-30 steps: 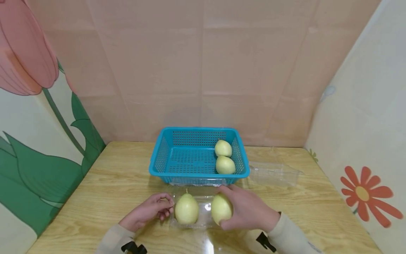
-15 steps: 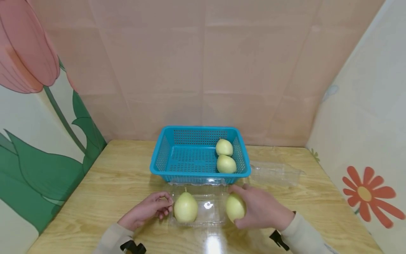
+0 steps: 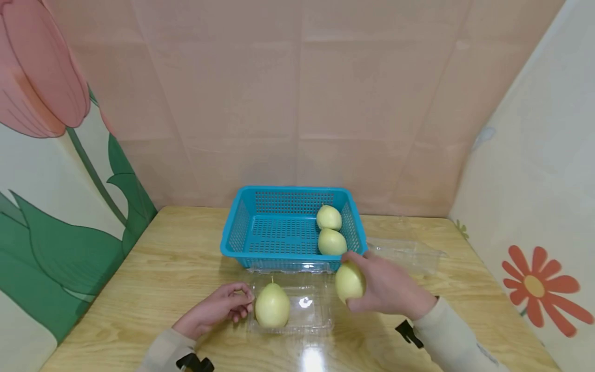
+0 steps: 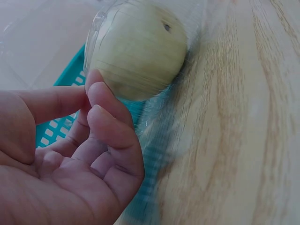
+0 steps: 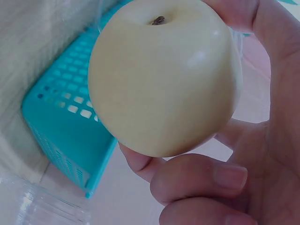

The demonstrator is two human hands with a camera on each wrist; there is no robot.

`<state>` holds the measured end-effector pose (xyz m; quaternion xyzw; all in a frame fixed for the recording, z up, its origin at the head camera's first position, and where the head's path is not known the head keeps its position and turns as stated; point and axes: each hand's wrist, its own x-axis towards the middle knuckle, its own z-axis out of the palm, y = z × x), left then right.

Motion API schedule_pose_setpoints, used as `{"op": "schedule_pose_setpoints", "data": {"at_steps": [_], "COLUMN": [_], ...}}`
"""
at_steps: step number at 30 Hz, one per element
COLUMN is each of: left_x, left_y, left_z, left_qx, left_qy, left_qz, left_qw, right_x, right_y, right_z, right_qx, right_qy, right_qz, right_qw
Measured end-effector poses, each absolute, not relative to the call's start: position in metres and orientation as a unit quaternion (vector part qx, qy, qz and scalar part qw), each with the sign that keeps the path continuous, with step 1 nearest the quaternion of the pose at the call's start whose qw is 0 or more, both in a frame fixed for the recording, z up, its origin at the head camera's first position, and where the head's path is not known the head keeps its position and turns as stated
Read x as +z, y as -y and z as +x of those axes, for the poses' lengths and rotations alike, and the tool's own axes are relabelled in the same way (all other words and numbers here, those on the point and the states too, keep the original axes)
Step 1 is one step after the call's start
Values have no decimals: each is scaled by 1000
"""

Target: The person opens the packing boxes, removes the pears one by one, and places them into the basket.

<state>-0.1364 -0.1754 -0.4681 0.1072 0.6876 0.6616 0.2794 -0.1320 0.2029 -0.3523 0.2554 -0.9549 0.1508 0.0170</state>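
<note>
My right hand point(image 3: 386, 284) grips a pale yellow-green pear point(image 3: 349, 282), lifted just right of a clear plastic clamshell box point(image 3: 311, 305). In the right wrist view that pear point(image 5: 164, 79) fills the space between thumb and fingers. A second pear point(image 3: 272, 306) stands in the left half of the box, stem up. My left hand point(image 3: 223, 306) pinches the box's left edge between thumb and forefinger; the left wrist view shows the fingertips point(image 4: 96, 89) close against the clear wall, with the pear point(image 4: 138, 51) behind it.
Behind the box stands a blue plastic basket point(image 3: 279, 257) with two pears point(image 3: 331, 242) along its right side. Another clear plastic piece point(image 3: 404, 253) lies right of the basket. The wooden table point(image 3: 153, 268) meets a pink backdrop point(image 3: 297, 103) at the back.
My right hand has taken its pear out of the box's right half, moving right and then away toward the basket. The left hand has stayed at the box's left edge.
</note>
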Motion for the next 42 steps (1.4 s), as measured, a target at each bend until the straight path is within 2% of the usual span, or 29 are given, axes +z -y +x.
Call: {"op": "schedule_pose_setpoints", "data": {"at_steps": [14,42], "left_x": [-467,-468], "left_y": [175,177], "left_z": [-137,-138], "left_qx": [660,658], "left_qy": [-687,-688], "left_qz": [103,100], "left_qw": [285,290], "right_x": [-334,-325], "right_y": [-201,-162], "right_z": [-167,-244], "right_qx": [167,229], "right_qy": [955,951], "right_qz": [239,208], "right_qw": [57,-22]}}
